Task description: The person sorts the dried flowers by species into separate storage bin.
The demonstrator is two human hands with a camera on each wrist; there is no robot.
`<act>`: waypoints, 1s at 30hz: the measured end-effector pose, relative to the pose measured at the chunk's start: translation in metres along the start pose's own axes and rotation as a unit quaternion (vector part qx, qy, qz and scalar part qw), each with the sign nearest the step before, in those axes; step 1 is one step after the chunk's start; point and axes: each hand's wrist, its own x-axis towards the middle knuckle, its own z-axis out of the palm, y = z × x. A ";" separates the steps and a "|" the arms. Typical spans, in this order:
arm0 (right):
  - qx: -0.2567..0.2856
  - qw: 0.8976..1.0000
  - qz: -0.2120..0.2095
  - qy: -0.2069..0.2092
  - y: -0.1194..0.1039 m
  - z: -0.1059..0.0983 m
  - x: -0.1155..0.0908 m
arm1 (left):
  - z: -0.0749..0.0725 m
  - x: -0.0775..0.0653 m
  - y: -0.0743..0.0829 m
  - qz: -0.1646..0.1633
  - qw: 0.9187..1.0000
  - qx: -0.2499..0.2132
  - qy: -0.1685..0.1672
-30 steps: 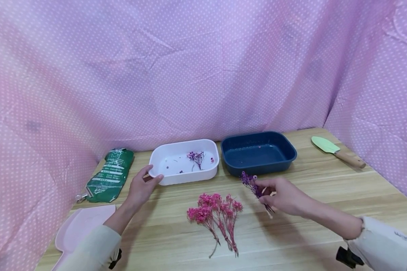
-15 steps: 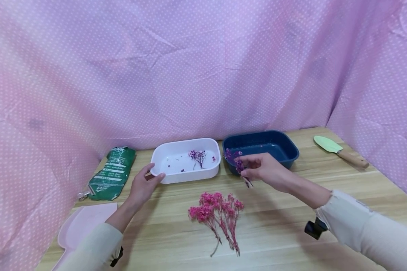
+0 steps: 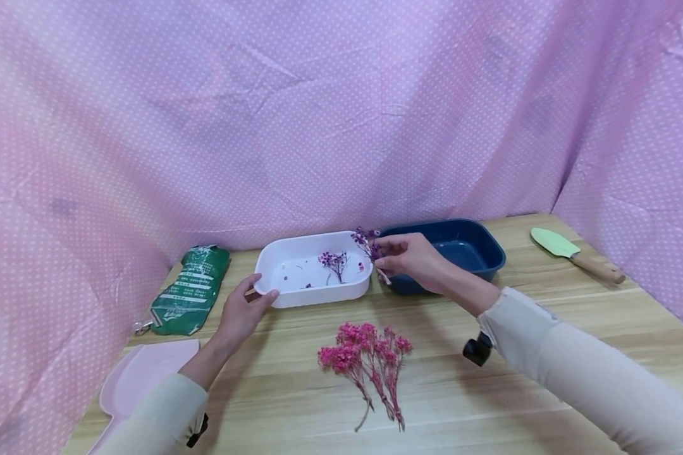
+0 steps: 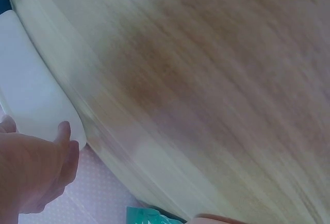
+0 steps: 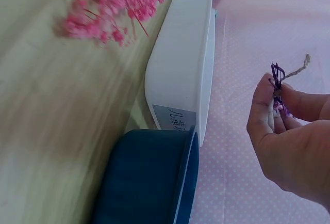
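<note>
My right hand [image 3: 412, 256] pinches a small bunch of purple dried flowers [image 3: 366, 243] by its stems, above the right end of the white tub [image 3: 319, 296]. In the right wrist view, thumb and fingers meet on the tied stems [image 5: 277, 87], and the blooms are mostly hidden behind the hand. My left hand [image 3: 243, 311] grips the tub's near left corner; the left wrist view shows its fingers [image 4: 63, 131] against the white wall. Inside the tub lie another purple sprig [image 3: 334, 262] and some loose bits. Pink dried flowers [image 3: 370, 360] lie on the table in front.
A dark blue tub [image 3: 472, 253] stands right beside the white one, partly behind my right hand. Farther right lies a trowel [image 3: 554, 242] with a wooden handle. On the left are a green bag [image 3: 190, 291] and a pink flat-bladed thing [image 3: 148, 373]. Polka-dot cloth [image 3: 341, 126] hangs behind.
My right hand has carried the purple flowers leftward and away from me, from in front of the blue tub to the white tub's right end. The left hand stays at its corner.
</note>
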 end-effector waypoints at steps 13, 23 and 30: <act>-0.025 0.999 0.009 0.043 0.015 0.026 0.056 | 0.001 0.000 0.000 -0.001 1.000 0.000 -0.001; -0.179 0.983 -0.012 0.048 0.018 0.048 0.067 | 0.000 -0.001 -0.001 -0.001 1.000 -0.004 0.000; -0.195 0.980 -0.004 0.048 0.004 0.045 0.057 | 0.001 0.000 -0.001 -0.004 1.000 -0.001 0.005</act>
